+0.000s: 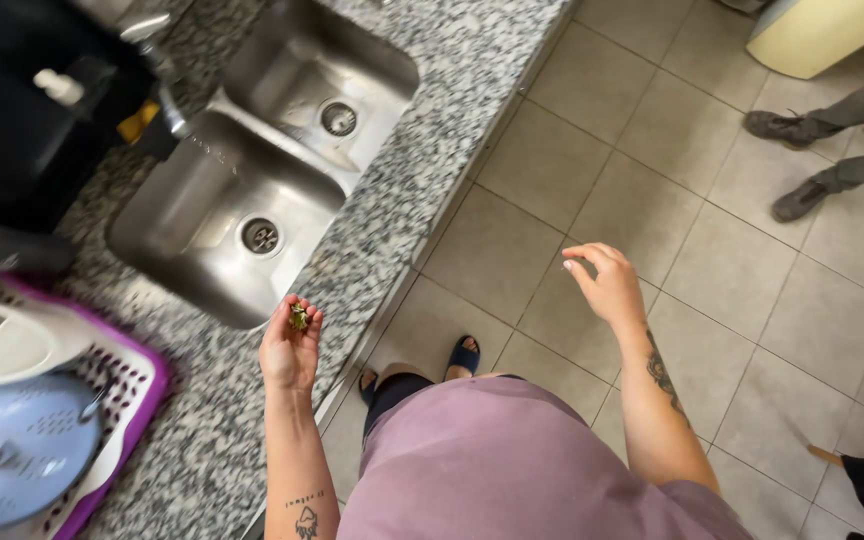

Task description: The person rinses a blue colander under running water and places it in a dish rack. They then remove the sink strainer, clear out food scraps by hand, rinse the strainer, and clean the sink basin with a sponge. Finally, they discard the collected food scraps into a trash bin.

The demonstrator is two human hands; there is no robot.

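Left hand (290, 352) pinches a small green scrap (298, 317) (likely light, soft) beside the sink (192, 215); right hand (607, 285) loose, empty.

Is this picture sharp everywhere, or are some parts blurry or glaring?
Head view: the dish rack and plates at lower left are smeared by motion blur; the double sink shows soft glare; the left hand, pinching a small green scrap, and the empty right hand look fairly sharp; lighting is even.

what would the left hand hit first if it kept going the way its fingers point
Likely the near basin of the steel sink. The left hand, pinching a small green bit, points up-frame over the granite counter; depth is unclear.
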